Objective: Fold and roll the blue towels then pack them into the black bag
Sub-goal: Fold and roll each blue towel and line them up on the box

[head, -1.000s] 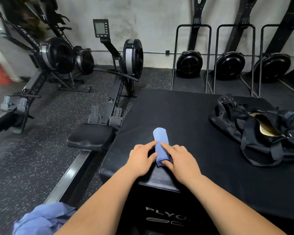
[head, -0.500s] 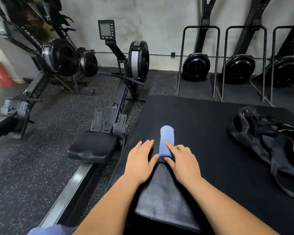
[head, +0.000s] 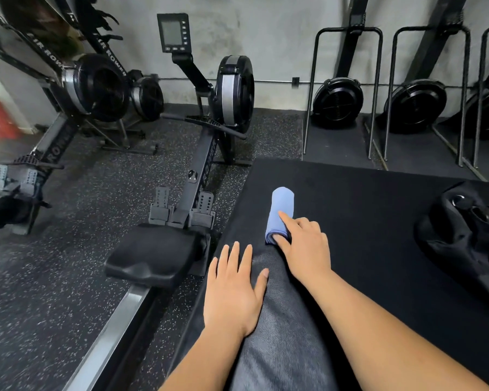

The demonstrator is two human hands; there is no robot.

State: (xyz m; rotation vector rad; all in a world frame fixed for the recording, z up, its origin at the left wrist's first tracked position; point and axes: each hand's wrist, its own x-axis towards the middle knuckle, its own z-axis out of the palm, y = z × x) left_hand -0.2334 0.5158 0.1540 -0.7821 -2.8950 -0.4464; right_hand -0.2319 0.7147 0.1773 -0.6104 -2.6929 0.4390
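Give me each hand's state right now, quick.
Left hand: open, flat on the black box, holding nothing.
Right hand: pinching the rolled blue towel.

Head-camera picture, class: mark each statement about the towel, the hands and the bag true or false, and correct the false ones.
1. The blue towel lies rolled up on the black platform. True.
2. The left hand grips the towel. False: it lies flat on the platform with straight fingers, apart from the towel.
3. The right hand holds the towel at its near end, with the index finger on top. True.
4. The towel is packed inside the black bag. False: the bag lies to the right, apart from the towel.
5. A rowing machine stands on the floor left of the platform. True.
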